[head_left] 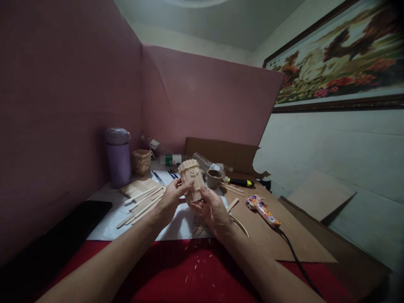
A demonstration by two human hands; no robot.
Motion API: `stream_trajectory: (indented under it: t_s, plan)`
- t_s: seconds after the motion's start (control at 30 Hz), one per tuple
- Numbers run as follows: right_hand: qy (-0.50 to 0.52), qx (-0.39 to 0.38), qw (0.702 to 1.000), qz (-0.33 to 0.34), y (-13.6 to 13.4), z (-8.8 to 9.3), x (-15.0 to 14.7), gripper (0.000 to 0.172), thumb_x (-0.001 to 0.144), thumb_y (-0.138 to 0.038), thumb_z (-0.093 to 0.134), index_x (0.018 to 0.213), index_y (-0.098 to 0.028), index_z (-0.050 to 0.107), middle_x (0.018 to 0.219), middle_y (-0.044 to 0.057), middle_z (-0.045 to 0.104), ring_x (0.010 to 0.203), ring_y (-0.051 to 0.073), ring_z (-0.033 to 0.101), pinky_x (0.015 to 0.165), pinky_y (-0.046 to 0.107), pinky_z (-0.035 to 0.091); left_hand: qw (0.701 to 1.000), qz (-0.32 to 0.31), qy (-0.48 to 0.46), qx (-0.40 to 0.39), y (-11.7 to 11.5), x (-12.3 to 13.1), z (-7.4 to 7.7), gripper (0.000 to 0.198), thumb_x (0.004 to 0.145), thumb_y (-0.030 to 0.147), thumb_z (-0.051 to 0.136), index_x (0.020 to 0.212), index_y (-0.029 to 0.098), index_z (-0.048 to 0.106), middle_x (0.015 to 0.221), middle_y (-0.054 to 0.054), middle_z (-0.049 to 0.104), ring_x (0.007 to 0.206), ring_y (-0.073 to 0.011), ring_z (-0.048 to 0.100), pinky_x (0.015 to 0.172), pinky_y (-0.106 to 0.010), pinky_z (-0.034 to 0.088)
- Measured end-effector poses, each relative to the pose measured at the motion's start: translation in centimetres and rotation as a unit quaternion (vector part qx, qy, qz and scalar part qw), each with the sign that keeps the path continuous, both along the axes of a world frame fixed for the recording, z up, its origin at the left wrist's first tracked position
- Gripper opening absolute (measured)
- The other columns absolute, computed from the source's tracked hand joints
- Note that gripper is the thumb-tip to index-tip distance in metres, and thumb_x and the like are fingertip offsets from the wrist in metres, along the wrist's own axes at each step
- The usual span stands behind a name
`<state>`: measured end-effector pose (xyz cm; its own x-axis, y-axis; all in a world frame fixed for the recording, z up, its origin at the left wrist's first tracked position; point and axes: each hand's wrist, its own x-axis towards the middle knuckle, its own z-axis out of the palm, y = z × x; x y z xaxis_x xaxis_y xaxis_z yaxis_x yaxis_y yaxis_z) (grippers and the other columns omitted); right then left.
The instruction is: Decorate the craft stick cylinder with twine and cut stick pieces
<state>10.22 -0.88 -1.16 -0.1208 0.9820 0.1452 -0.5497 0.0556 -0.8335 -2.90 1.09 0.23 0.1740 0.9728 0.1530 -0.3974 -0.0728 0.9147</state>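
Note:
A small wooden cup (192, 176) made of upright craft sticks, with a band of twine near its rim, is held tilted above the table's middle. My left hand (172, 196) grips its left side, the thumb across the front. Around its lower right side my right hand (213, 208) is closed, thumb near the base. Loose craft sticks (143, 204) lie on white paper left of my hands. A small round pot (214, 179) stands just behind the cup, to the right.
A purple tumbler (118, 162) and a decorated wooden pot (142, 162) stand at the back left. A flower-patterned glue gun (263, 211) with a black cord and a yellow-black cutter (240, 182) lie on cardboard (293, 237) at right. Wood scraps dot the red cloth (176, 269).

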Motion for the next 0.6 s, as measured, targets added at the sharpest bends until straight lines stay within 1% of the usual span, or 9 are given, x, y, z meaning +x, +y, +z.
stream_trajectory:
  t_s: [0.1,0.27,0.33,0.43,0.5,0.53,0.6]
  plan:
    - [-0.01,-0.008,1.0,-0.006,0.1,-0.1,0.0,0.036,0.069,-0.041,0.081,0.09,-0.017,0.064,0.093,0.005,0.074,0.073,0.015,0.065,0.07,0.028,0.053,1.0,-0.009,-0.003,-0.016,-0.1,-0.1,0.1,0.04,0.068,0.037,0.08,0.097,0.014,0.064,0.099,-0.011,0.069,0.079,-0.0206,0.064,0.067,-0.033,0.05]
    - [0.002,-0.014,1.0,-0.001,0.4,-0.3,0.0,0.037,0.07,-0.045,0.079,0.09,-0.017,0.064,0.089,0.005,0.073,0.075,0.017,0.066,0.071,0.029,0.053,0.999,-0.035,-0.012,-0.023,-0.3,-0.1,0.1,0.032,0.068,0.029,0.076,0.094,0.014,0.065,0.091,-0.009,0.069,0.076,-0.0204,0.064,0.069,-0.035,0.05]
    - [0.009,-0.006,1.0,0.003,0.4,-0.4,0.0,0.038,0.071,-0.046,0.078,0.092,-0.018,0.064,0.09,0.005,0.073,0.074,0.016,0.066,0.072,0.029,0.053,0.999,-0.037,-0.019,-0.017,-0.4,0.0,0.0,0.032,0.069,0.03,0.075,0.095,0.015,0.065,0.093,-0.009,0.069,0.077,-0.0207,0.064,0.07,-0.035,0.05]
    - [-0.012,0.007,1.0,0.009,0.6,-0.6,0.1,0.043,0.069,-0.048,0.08,0.094,-0.018,0.064,0.091,0.004,0.071,0.074,0.016,0.064,0.072,0.03,0.052,0.999,-0.026,-0.028,0.005,-0.3,0.1,0.1,0.037,0.071,0.035,0.076,0.1,0.015,0.063,0.102,-0.01,0.069,0.083,-0.0215,0.065,0.073,-0.035,0.05]
    - [-0.047,0.013,0.999,-0.023,0.9,-0.7,0.3,0.047,0.066,-0.05,0.081,0.095,-0.018,0.064,0.093,0.004,0.069,0.078,0.017,0.063,0.071,0.03,0.052,0.999,0.002,-0.023,0.024,0.2,-0.3,0.4,0.043,0.067,0.032,0.079,0.102,0.014,0.062,0.103,-0.011,0.068,0.084,-0.0216,0.065,0.074,-0.035,0.05]
    - [-0.067,0.019,0.996,-0.059,1.1,-0.7,0.5,0.049,0.064,-0.052,0.082,0.095,-0.018,0.064,0.093,0.005,0.068,0.081,0.018,0.063,0.071,0.03,0.052,0.999,0.03,-0.023,0.032,0.6,-0.7,0.6,0.045,0.065,0.031,0.081,0.101,0.013,0.061,0.101,-0.011,0.068,0.084,-0.0219,0.064,0.075,-0.035,0.051]
    - [-0.105,0.044,0.982,-0.152,1.6,-0.6,1.0,0.051,0.061,-0.053,0.083,0.095,-0.019,0.064,0.094,0.005,0.066,0.088,0.02,0.061,0.073,0.031,0.052,0.993,0.095,-0.038,0.062,1.6,-1.7,1.1,0.053,0.058,0.027,0.084,0.103,0.015,0.058,0.102,-0.009,0.067,0.087,-0.0225,0.064,0.078,-0.037,0.051]
